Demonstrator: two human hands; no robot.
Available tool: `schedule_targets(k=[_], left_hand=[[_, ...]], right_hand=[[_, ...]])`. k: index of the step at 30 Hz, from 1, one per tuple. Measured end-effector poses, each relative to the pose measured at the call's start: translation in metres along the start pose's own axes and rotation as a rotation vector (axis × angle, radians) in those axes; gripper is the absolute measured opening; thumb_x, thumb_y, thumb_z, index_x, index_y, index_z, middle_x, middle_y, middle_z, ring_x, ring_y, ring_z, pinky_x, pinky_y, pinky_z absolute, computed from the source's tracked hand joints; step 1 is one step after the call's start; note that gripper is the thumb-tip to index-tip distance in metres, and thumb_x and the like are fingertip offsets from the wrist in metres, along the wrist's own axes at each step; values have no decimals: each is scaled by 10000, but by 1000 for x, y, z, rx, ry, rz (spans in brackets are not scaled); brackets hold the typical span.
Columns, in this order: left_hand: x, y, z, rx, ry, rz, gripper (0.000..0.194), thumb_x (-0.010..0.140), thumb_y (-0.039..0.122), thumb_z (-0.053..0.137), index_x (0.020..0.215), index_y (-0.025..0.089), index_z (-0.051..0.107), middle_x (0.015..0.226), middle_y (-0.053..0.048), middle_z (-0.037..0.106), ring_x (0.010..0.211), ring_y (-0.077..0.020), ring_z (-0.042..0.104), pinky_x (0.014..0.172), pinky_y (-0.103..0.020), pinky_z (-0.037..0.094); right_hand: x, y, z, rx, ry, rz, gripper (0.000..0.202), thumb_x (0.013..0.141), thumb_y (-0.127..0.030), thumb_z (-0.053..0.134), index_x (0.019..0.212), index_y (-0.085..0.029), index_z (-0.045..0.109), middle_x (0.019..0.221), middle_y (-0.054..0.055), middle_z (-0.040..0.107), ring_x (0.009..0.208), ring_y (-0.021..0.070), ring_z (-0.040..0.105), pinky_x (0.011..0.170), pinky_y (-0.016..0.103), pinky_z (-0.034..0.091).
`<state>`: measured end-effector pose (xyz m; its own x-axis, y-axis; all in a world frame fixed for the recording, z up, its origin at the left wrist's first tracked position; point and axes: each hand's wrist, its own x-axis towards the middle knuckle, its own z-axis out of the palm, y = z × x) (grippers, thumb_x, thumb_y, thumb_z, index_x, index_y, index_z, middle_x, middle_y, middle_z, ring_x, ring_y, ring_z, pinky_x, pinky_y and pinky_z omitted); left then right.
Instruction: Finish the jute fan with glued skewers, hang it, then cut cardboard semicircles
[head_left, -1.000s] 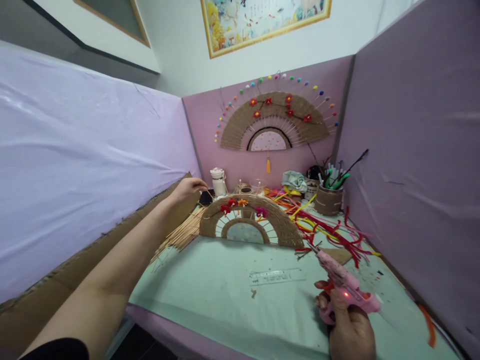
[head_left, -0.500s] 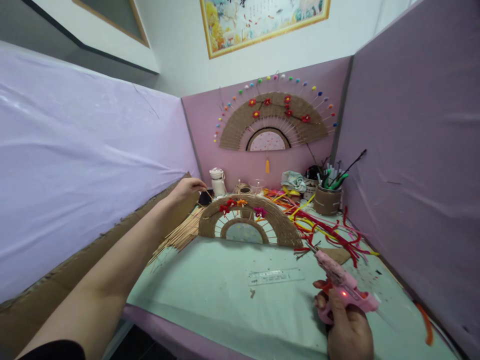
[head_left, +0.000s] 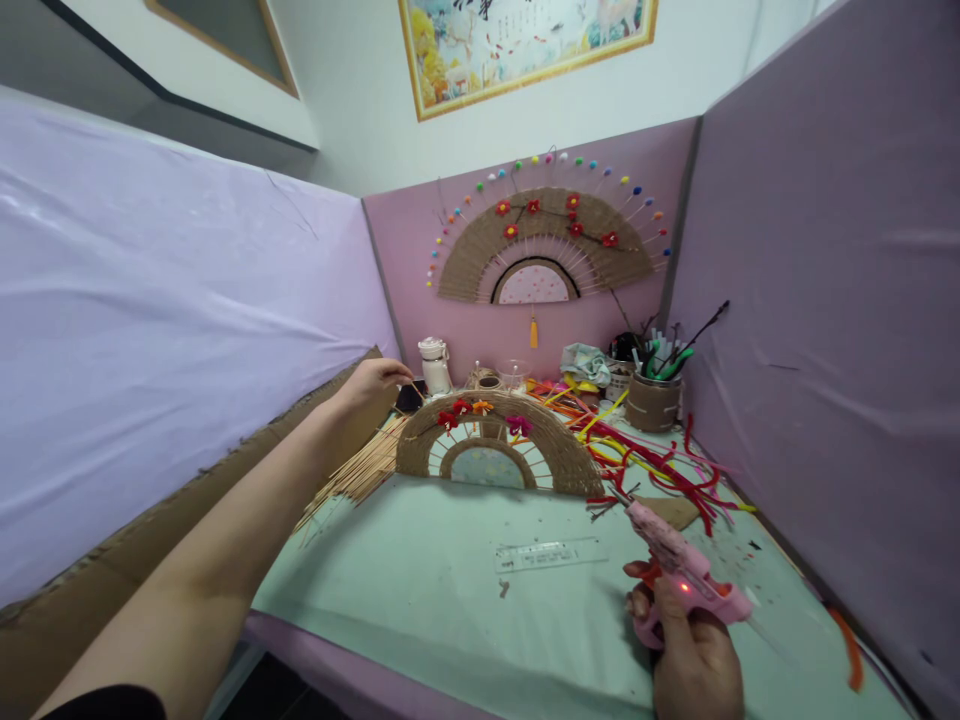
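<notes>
My left hand [head_left: 381, 378] reaches to the far left, fingers pinched on a thin wooden stick [head_left: 418, 389] whose lower end meets the upper left edge of a twine-wrapped fan [head_left: 566, 455]. Red, orange and magenta flowers decorate this fan, which has a pale blue half-round centre. At the lower right, my right hand [head_left: 694, 640] grips a pink hot glue gun [head_left: 675, 560] with its red light lit. The gun's nozzle points up and left, near the fan's right corner. Beside the fan on the left lies a bundle of thin sticks [head_left: 360, 465].
A clear ruler [head_left: 551, 554] lies on the pale green table. Red and yellow pipe cleaners [head_left: 667, 465] spread behind the right hand. A holder with green-handled tools [head_left: 654, 400] and a white jar [head_left: 435, 366] stand at the back. A finished-looking fan [head_left: 547, 235] hangs on the pink partition.
Both hands keep nearly the same place and hold. The whole view shifts very slightly; nothing is visibly taken up or let go.
</notes>
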<state>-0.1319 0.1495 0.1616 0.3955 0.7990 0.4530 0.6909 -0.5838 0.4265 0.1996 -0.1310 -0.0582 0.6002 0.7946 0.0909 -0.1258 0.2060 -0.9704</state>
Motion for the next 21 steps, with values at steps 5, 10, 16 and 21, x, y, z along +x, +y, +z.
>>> schedule_targets(k=[5, 10, 16, 21], left_hand=[[-8, -1, 4, -76, 64, -46, 232, 686, 370, 625, 786, 199, 747, 819, -64, 751, 805, -218, 664, 800, -329, 507], [-22, 3, 13, -202, 148, -86, 358, 688, 359, 642, 967, 153, 733, 951, -97, 751, 887, -226, 673, 885, -378, 502], [-38, 7, 36, -390, 189, -166, 385, 702, 338, 683, 1037, 150, 708, 968, -91, 754, 907, -228, 687, 890, -374, 519], [-40, 10, 48, -396, 315, -185, 351, 722, 313, 682, 1031, 146, 692, 987, -102, 753, 951, -232, 690, 912, -372, 519]], right_hand=[[-1, -2, 0, -1, -3, -5, 505, 830, -648, 559, 907, -152, 615, 640, -1, 553, 620, 139, 498, 611, 265, 405], [0, -3, 1, 15, 8, -8, 525, 801, -668, 580, 877, -150, 624, 655, 12, 562, 628, 151, 507, 623, 280, 422], [0, -9, 2, -13, -12, -8, 521, 805, -673, 571, 877, -161, 629, 641, 13, 557, 625, 156, 502, 609, 278, 427], [-1, -11, 2, -13, 8, -5, 533, 794, -688, 570, 859, -163, 635, 671, 23, 572, 635, 159, 515, 620, 283, 437]])
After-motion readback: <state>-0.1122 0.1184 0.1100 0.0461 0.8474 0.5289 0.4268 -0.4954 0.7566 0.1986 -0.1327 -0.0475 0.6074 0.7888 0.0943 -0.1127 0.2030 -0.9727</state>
